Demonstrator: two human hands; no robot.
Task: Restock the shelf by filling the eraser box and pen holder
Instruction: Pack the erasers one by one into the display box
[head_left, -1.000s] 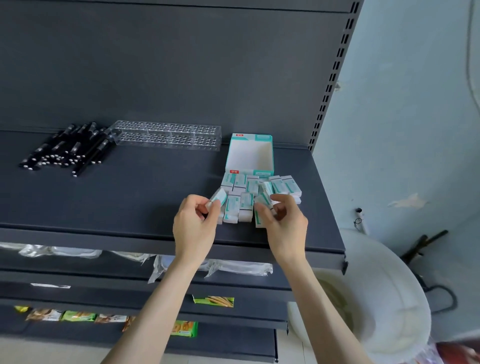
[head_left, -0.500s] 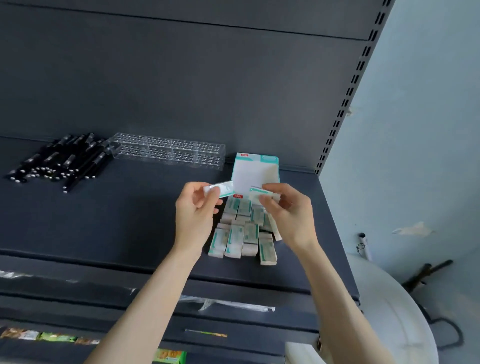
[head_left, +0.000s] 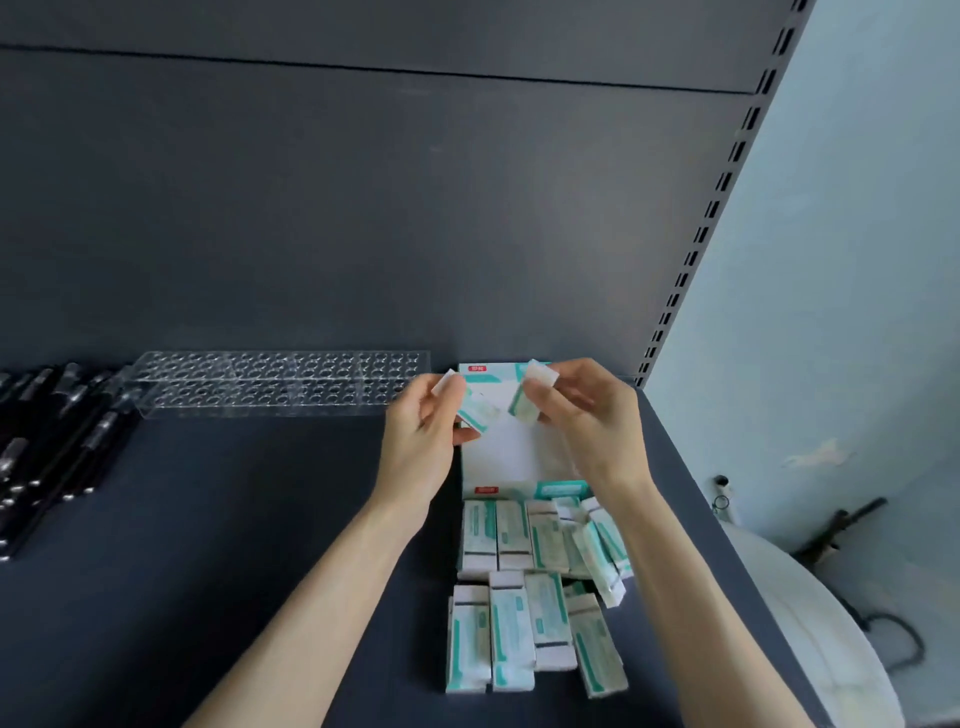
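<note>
1. Currently the left hand (head_left: 421, 431) pinches a first eraser (head_left: 475, 410) and the right hand (head_left: 592, 421) pinches a second eraser (head_left: 524, 400), both above the open eraser box (head_left: 511, 457) at frame centre.
2. Loose erasers (head_left: 535, 587) lie on the shelf (head_left: 234, 519), lower centre, just beside the box.
3. Judged step: filling the box. Next, each eraser needs laying flat inside.
4. Pen holder (head_left: 275, 384), centre left, looks unfilled; pens (head_left: 57, 447) lie at the left edge.

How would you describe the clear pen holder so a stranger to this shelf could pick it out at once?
Start at the dark grey shelf and follow its back edge along the rear panel. Between the pile of black pens at left and the white-and-teal eraser box lies the pen holder, a long low block. It alone is see-through, its top dotted with rows of round holes.
</note>
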